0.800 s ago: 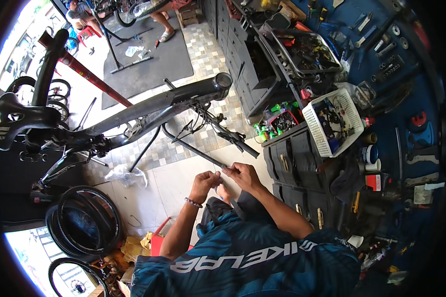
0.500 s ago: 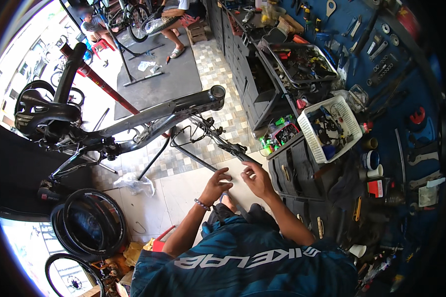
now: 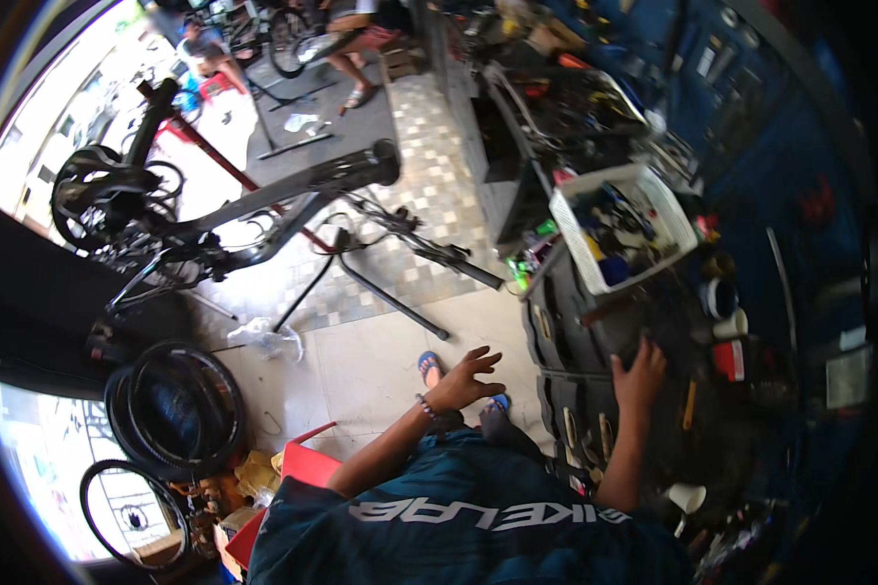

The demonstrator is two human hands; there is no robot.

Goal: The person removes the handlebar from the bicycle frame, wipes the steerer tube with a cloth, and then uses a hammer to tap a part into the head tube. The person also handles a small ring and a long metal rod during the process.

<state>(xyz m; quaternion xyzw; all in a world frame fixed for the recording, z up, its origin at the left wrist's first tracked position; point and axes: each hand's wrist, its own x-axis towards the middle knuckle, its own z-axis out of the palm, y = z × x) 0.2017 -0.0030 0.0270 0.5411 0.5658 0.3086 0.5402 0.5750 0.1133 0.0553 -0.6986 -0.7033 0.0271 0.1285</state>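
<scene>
A dark blue tool wall (image 3: 727,166) runs down the right side, its hanging tools blurred and its far edge lost in the black fisheye rim. In front of it, the black workbench with drawer fronts (image 3: 561,341) is so dim around the right hand that small things there merge with the shadow. The black bicycle frame with a thick tube (image 3: 302,190) stands raised at left of centre, beyond the hands; its long axis slants from lower left to upper right, with the round open tube end pointing upper right, away from the person. Its saddle end is hard to separate from the dark parts around it, and the frame covers part of the slanting red post (image 3: 210,146) behind. A stack of black tyres (image 3: 174,409) lies at lower left, and a white perforated plastic basket (image 3: 624,229) of mixed parts, mostly indistinct, sits on the bench. The left hand (image 3: 461,385) hangs above the pale floor, fingers loosely parted and holding nothing, well apart from the frame. The right hand (image 3: 641,378) is over the workbench, fingers spread; its blurred tips leave contact with the surface uncertain. Smallest, a thin yellow-orange tool (image 3: 690,405) lies near it.
</scene>
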